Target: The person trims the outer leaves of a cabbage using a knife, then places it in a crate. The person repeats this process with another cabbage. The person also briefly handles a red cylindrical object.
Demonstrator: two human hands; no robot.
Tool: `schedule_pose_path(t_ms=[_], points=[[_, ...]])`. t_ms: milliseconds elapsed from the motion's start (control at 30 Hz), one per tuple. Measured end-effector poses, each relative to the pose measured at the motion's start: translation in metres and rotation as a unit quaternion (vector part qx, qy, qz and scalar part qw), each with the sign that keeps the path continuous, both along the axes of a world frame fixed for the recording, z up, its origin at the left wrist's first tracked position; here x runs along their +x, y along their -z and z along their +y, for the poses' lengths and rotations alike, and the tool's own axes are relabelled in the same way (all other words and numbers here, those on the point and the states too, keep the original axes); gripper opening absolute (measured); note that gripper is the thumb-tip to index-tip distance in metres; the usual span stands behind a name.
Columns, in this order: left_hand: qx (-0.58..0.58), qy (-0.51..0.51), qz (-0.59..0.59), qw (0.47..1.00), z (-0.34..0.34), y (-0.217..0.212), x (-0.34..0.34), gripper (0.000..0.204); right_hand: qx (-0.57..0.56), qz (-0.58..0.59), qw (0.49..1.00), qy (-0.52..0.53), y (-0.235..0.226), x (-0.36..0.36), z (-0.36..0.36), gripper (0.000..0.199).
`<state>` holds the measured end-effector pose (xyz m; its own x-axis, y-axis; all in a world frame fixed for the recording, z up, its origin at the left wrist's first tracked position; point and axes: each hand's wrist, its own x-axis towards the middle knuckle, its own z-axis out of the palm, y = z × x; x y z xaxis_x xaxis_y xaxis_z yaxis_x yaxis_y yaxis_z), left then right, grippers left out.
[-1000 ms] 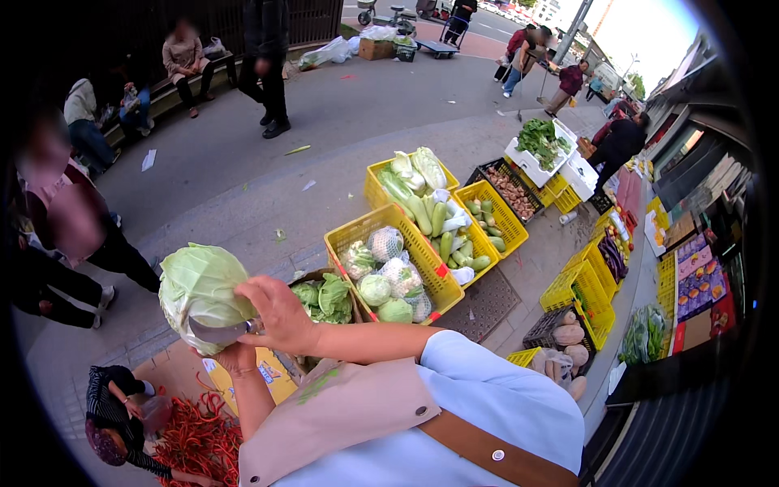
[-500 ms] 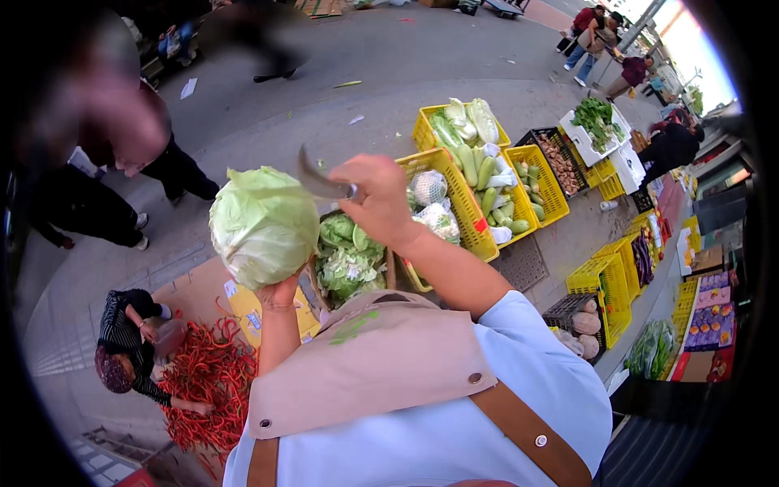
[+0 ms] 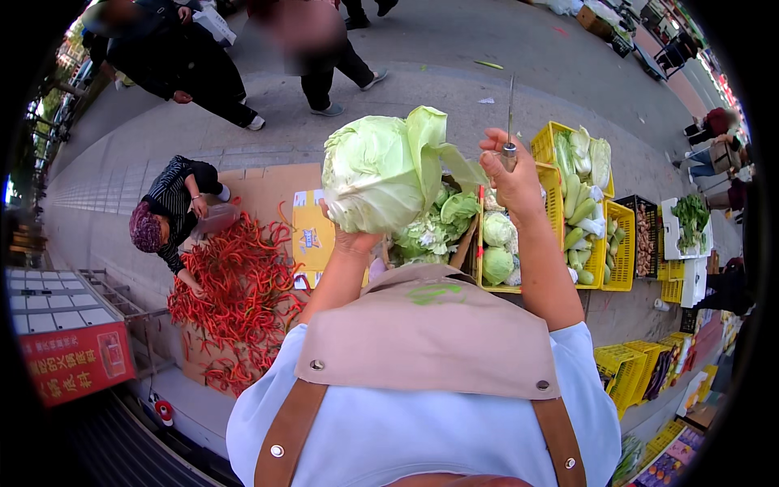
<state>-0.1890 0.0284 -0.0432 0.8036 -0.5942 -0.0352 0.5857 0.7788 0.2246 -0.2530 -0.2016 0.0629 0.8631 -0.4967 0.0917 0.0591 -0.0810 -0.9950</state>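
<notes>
Round green cabbage (image 3: 372, 174) left of yellow crate (image 3: 555, 203), gripped from below by left hand (image 3: 354, 237). Right hand (image 3: 513, 185), before crate, closed around knife handle (image 3: 509, 156). Cabbage, on 1 hand only, may roll; sudden leaf (image 3: 462, 165) tear may swing blade (image 3: 511, 109).

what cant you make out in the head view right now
All in the head view:
- left hand: most fingers hidden by the cabbage
- knife: most of its handle covered by the right hand
- pile of leaves: near side hidden by the apron
- passer-by in pink: upper body blurred
</notes>
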Motion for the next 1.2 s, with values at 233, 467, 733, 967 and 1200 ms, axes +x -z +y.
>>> schedule_pose_path(t_ms=[233, 467, 733, 967, 1200], points=[[0.053, -0.012, -0.052, 0.997, 0.006, -0.001, 0.005, 0.102, -0.265, -0.037, 0.963, -0.008, -0.020, 0.048, 0.056, 0.053], [-0.023, -0.039, 0.054, 0.998, 0.022, 0.039, 0.012, 0.068, 0.180, -0.045, 0.982, -0.019, 0.009, 0.035, 0.025, 0.027], [-0.137, 0.052, -0.011, 0.989, 0.025, 0.008, 0.019, 0.072, 0.254, 0.029, 0.965, 0.064, 0.083, 0.011, 0.007, 0.031], [-0.049, 0.031, -0.029, 0.998, 0.032, 0.016, 0.029, 0.074, 0.073, 0.231, 0.968, -0.071, 0.191, 0.015, 0.010, 0.030], [0.041, 0.076, 0.045, 0.995, 0.028, 0.048, 0.008, 0.077, 0.338, 0.212, 0.901, -0.172, 0.162, -0.044, 0.001, 0.041]])
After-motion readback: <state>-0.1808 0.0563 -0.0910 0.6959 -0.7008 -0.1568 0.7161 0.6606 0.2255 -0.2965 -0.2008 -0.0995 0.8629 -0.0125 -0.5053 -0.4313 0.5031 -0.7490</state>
